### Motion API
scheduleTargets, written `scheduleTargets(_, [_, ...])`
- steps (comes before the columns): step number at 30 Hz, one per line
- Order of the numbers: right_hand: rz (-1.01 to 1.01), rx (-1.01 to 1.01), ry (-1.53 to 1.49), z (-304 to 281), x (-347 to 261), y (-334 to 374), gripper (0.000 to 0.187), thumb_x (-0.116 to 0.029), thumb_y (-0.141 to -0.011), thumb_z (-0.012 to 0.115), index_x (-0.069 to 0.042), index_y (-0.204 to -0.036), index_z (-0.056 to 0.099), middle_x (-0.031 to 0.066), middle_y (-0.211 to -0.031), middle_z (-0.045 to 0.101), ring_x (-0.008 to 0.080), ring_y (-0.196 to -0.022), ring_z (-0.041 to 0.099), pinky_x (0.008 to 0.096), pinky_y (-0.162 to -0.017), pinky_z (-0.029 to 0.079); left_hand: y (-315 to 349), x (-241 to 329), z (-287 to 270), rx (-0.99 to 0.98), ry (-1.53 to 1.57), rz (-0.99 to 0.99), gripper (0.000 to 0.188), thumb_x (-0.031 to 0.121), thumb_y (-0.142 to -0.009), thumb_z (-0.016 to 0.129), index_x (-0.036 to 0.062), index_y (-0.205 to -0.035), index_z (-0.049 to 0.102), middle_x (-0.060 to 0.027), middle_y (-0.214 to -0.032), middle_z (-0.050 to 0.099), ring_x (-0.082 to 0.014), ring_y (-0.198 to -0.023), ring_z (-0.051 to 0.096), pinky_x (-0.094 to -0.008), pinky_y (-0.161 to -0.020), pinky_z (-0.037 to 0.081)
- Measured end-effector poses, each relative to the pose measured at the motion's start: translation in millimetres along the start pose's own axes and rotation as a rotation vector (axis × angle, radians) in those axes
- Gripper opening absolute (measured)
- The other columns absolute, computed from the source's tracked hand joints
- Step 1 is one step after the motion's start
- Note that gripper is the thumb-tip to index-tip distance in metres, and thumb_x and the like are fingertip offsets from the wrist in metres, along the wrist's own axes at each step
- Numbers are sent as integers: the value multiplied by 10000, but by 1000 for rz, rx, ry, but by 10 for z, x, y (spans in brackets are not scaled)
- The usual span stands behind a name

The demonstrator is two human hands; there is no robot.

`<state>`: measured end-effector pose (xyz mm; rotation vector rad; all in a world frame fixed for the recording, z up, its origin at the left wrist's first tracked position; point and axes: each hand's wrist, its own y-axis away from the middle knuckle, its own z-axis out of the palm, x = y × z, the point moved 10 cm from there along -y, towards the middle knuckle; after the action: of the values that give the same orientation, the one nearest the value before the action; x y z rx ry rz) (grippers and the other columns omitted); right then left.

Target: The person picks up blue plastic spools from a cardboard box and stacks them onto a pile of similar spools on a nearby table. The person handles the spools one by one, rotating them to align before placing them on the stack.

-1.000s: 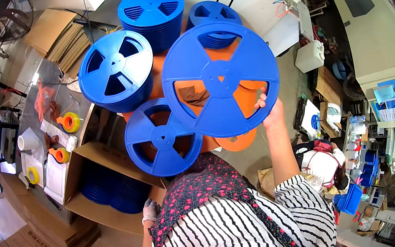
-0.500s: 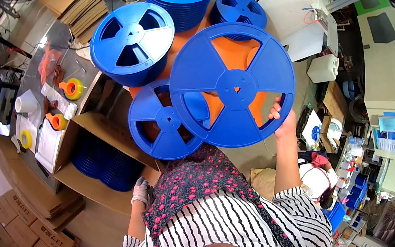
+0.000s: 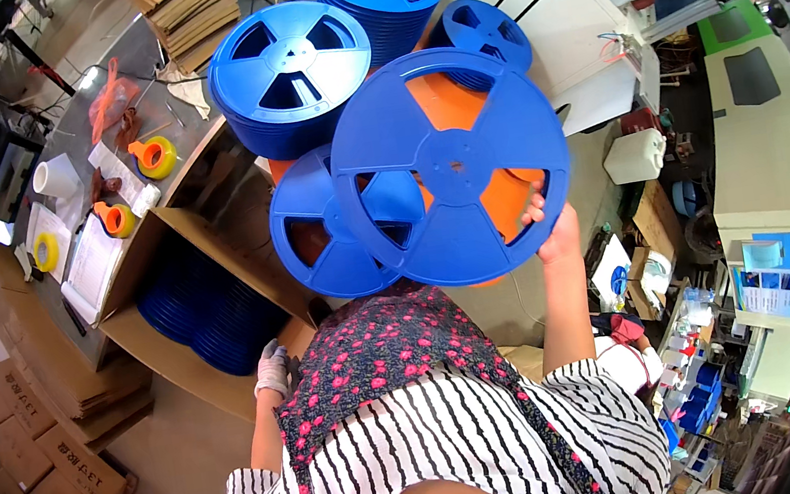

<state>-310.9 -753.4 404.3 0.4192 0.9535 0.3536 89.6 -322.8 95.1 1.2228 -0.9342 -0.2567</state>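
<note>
My right hand (image 3: 554,225) grips a large blue plastic reel (image 3: 512,129) by its lower right rim, with fingers through one of its windows. The reel is held up facing me and has a round hub between three windows. Behind its left edge shows another blue reel (image 3: 338,273), partly hidden. My left hand (image 3: 273,369), in a pale glove, hangs low beside my apron (image 3: 377,335), its visible fingers stretched and nothing seen in them. It is nearest to an open cardboard box (image 3: 232,250) packed with dark blue reels (image 3: 207,309) on edge.
Stacks of blue reels (image 3: 323,60) stand ahead, around an orange surface (image 3: 500,200). A grey bench (image 3: 84,114) at left bears orange tape dispensers (image 3: 156,157) and papers. Sealed cartons (image 3: 25,456) fill the lower left. A person (image 3: 623,361) is at the right, beside cluttered shelving.
My view has turned slightly, so the stacks and bench sit farther right. The held reel has moved a little left against the stacks. My right hand keeps its grip; my left stays low.
</note>
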Motion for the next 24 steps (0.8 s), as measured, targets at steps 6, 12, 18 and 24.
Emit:
scheduleTargets(6, [-57, 69, 98, 97, 104, 120, 238, -218, -962, 400, -42, -1009, 553, 16, -672, 486, 143, -534, 490, 322, -575, 453, -111, -385, -341, -2, -6, -32, 504, 187, -895, 544, 64, -1368, 422, -149, -1287, 522, -246, -1087, 548, -340, -893, 463])
scheduleTargets(12, [-63, 128, 92, 211, 431, 273, 233, -224, -960, 415, -46, -1007, 558, 3, -649, 451, 139, -540, 496, 328, -582, 466, -127, -849, -814, 101, 143, -95, 431, 154, -867, 558, 128, -1285, 455, -37, -789, 556, -141, -567, 496, -309, -495, 415])
scheduleTargets(18, [-45, 179, 59, 140, 650, 371, 225, -238, -955, 433, -53, -979, 557, 4, -646, 461, 142, -531, 506, 327, -571, 477, -255, -1132, -1017, 124, 249, -178, 459, 162, -855, 575, 165, -1301, 465, -16, -782, 547, -129, -551, 487, -294, -468, 390])
scheduleTargets(24, [-208, 83, 162, 614, 661, 504, 282, -263, -980, 389, -31, -1037, 539, 25, -688, 486, 146, -594, 515, 309, -596, 475, -631, -1794, -1174, -119, 287, -111, 448, 123, -873, 525, 143, -1302, 398, -3, -799, 514, -172, -687, 530, -326, -588, 464])
